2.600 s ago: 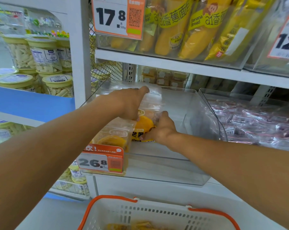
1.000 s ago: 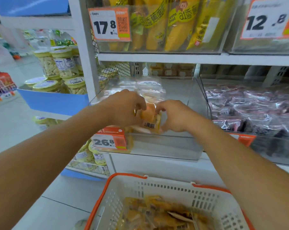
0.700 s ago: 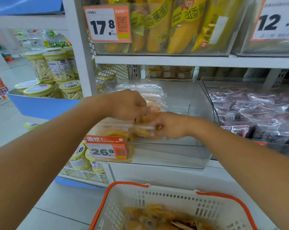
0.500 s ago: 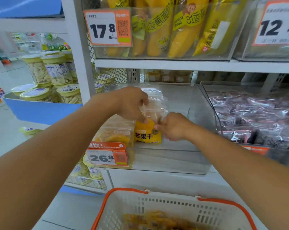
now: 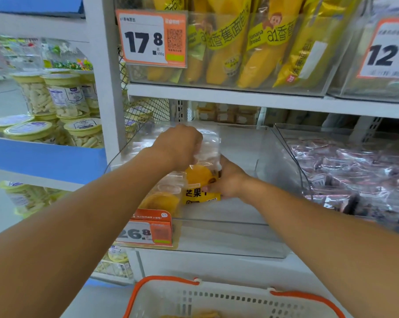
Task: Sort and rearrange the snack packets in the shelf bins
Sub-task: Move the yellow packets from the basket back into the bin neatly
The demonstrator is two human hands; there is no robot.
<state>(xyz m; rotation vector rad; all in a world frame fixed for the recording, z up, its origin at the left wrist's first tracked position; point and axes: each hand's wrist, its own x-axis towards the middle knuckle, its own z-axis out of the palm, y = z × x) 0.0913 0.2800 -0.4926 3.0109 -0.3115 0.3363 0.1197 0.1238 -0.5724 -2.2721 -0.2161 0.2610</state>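
Note:
A yellow dried-mango packet [image 5: 199,183] stands upright inside the clear shelf bin [image 5: 258,237], in its left half. My left hand [image 5: 180,146] grips the packet's clear top edge from above. My right hand [image 5: 226,180] pinches its lower right side. Another mango packet [image 5: 164,198] lies flatter just to its left, against the bin's front wall. More clear packets [image 5: 139,143] sit behind my left hand, partly hidden by it.
The right half of the bin shows bare floor. A neighbouring bin [image 5: 354,171] holds several pink-wrapped packets. Banana bread bags [image 5: 239,47] fill the shelf above. An orange-rimmed white basket [image 5: 216,299] sits below. Tubs of snacks [image 5: 63,104] stand at left.
The packet, lifted and turned between both hands a second ago, now stands upright in the bin. Both hands have kept hold of it. The view has shifted slightly closer.

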